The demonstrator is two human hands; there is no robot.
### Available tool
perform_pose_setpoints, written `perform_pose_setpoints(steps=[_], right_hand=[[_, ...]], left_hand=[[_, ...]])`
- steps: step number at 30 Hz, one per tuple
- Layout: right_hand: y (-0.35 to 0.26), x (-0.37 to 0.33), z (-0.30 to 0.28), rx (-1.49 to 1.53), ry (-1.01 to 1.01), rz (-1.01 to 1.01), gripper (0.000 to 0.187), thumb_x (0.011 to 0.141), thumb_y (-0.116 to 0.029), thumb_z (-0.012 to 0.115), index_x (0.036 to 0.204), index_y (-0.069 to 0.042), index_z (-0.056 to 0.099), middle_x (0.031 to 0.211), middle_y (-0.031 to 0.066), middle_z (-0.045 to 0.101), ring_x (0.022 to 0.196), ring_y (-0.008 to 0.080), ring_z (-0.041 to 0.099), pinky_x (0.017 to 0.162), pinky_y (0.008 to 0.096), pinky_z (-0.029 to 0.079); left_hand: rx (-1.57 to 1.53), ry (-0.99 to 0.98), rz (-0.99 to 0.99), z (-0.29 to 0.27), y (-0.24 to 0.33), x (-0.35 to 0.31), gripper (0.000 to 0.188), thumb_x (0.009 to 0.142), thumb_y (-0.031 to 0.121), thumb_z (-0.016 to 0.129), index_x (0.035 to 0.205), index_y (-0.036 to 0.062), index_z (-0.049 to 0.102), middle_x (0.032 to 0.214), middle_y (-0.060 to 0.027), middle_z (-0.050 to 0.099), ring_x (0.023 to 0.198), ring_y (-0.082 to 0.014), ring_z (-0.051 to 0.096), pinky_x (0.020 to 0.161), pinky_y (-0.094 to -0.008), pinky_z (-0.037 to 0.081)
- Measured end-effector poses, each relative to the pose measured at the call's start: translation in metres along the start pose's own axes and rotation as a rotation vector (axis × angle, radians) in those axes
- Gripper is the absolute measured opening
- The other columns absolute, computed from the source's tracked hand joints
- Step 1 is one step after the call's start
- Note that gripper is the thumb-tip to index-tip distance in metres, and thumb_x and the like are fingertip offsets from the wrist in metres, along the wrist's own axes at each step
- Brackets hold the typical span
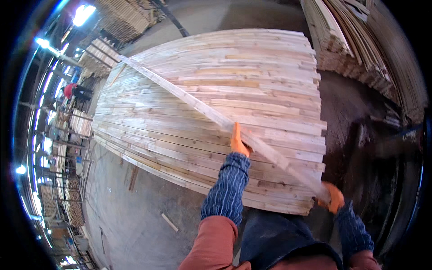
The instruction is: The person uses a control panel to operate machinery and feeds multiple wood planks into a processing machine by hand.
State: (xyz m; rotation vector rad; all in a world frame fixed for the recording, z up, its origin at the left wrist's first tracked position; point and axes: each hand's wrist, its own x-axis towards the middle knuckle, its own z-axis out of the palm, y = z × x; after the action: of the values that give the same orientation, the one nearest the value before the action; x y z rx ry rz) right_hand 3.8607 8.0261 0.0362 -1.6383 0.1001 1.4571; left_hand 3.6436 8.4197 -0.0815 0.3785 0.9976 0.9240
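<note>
A long, pale wooden board point(189, 97) runs slantwise above a wide stack of planks point(180, 130), from the far left toward my right side. My left hand point(240, 140), in an orange glove, is closed on the board near its middle, with some fingers hidden behind it. At the board's near right end my right hand point(333, 198), also gloved in orange, grips it. Striped blue cuffs cover both wrists. The stack's planks lie side by side, and their right ends are uneven.
Tall piles of timber point(355, 54) stand at the upper right, with another lumber pile point(121, 20) at the upper left. A loose offcut point(169, 222) lies on the concrete floor point(135, 202). Far left, a person in red point(70, 91) bends near racks of wood. Dark machinery or framing is at the right.
</note>
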Motion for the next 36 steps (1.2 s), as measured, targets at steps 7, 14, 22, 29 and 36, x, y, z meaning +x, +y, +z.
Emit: perform_pose_setpoints(steps=[7,14,22,29,36], right_hand=[[-0.019,0.041,0.043,-0.423,-0.414,0.132,0.057,0.102,-0.040,0.064,0.150,-0.011,0.052,0.128,0.0106,0.067,0.114,0.0212,0.064,0.098,0.0352,0.051],[-0.091,0.097,0.340,-0.570,-0.835,-0.432,0.099,0.083,-0.039,0.083,0.162,-0.012,0.029,0.135,0.0183,0.058,0.125,0.0323,0.057,0.110,0.0459,0.043],[-0.013,0.018,0.245,-0.604,-0.689,-0.301,0.116,0.068,-0.032,0.093,0.161,-0.009,0.027,0.146,0.0232,0.050,0.135,0.0378,0.049,0.115,0.0478,0.039],[-0.018,-0.154,0.121,-1.239,-0.103,0.037,0.120,0.064,-0.057,0.088,0.161,-0.023,0.027,0.148,0.0217,0.048,0.132,0.0415,0.050,0.116,0.0501,0.034],[0.058,-0.241,0.023,-1.524,0.401,-0.352,0.104,0.057,-0.045,0.091,0.148,-0.034,0.043,0.132,0.0145,0.054,0.127,0.0353,0.049,0.114,0.0550,0.027]], left_hand=[[-0.046,0.032,-0.130,-0.022,0.030,-0.139,0.062,0.093,0.052,0.073,0.137,0.0124,0.054,0.115,-0.0069,0.063,0.105,-0.0228,0.065,0.089,-0.0403,0.054],[0.230,-0.457,-0.588,-0.033,-0.016,-0.284,0.052,0.097,0.032,0.074,0.138,0.0100,0.053,0.126,-0.0050,0.061,0.116,-0.0205,0.059,0.103,-0.0390,0.049],[1.131,-1.071,-0.171,-0.082,0.128,-0.234,0.041,0.095,0.030,0.069,0.126,0.0038,0.065,0.115,-0.0186,0.069,0.105,-0.0262,0.068,0.095,-0.0380,0.052],[2.314,-0.828,1.179,-0.048,0.279,-0.090,0.101,0.071,0.035,0.080,0.160,0.0252,0.035,0.159,-0.0130,0.040,0.148,-0.0330,0.037,0.122,-0.0528,0.027],[2.595,-1.168,0.994,-0.002,0.298,0.000,0.101,0.066,0.043,0.088,0.152,0.0172,0.043,0.151,-0.0092,0.049,0.143,-0.0268,0.043,0.123,-0.0461,0.028]])
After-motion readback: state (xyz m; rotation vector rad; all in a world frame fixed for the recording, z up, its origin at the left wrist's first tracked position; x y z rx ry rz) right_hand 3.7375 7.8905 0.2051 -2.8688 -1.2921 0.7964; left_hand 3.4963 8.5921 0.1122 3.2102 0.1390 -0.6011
